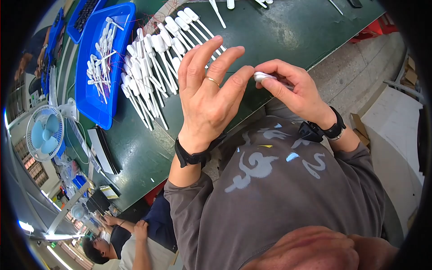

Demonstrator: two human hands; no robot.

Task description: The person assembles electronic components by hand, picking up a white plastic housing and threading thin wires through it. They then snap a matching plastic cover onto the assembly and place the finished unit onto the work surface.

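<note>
My right hand pinches a white plastic piece with a rounded head between thumb and fingers, over the near edge of the table. The rest of that piece is mostly hidden by my fingers. My left hand, with a ring on one finger, is open beside it, its fingers spread and holding nothing I can see. Its nearest fingertip is close to the white head; whether they touch I cannot tell. Left of this hand lies a spread of white plastic pieces with oval heads and thin stems, thin red wires about their far ends.
A blue tray with more white pieces and a second blue tray stand to the left. Further items are a dark long box, a fan and a red stool. Co-workers sit at lower left on the green table.
</note>
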